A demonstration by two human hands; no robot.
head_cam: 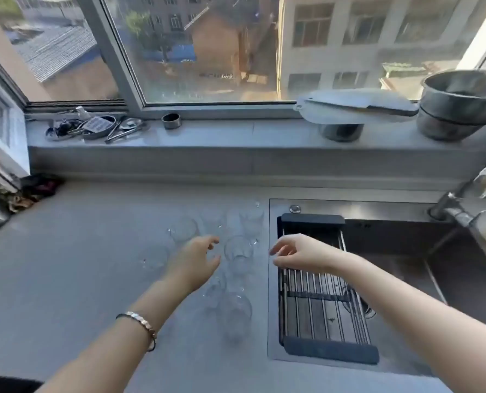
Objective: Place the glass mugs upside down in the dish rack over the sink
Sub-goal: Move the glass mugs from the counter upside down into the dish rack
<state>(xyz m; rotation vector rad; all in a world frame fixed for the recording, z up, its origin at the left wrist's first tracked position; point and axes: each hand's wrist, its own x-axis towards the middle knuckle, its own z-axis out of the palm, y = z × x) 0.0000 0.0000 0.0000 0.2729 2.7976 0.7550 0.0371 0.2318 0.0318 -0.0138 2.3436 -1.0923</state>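
Several clear glass mugs stand upright on the grey counter, left of the sink. One mug point(238, 252) sits between my two hands, another point(235, 316) is nearer to me, and one point(183, 228) is farther back. My left hand point(196, 258) hovers just left of the middle mug, fingers spread, holding nothing. My right hand point(298, 252) hangs over the far end of the dish rack point(321, 304), fingers apart and empty. The wire rack with black ends spans the sink's left side and holds no mugs.
The steel sink point(400, 251) lies to the right, with a tap point(451, 208) at its back right corner. Pots point(460, 106) and a lidded pan point(349, 109) stand on the window sill, with utensils point(94, 127) at its left.
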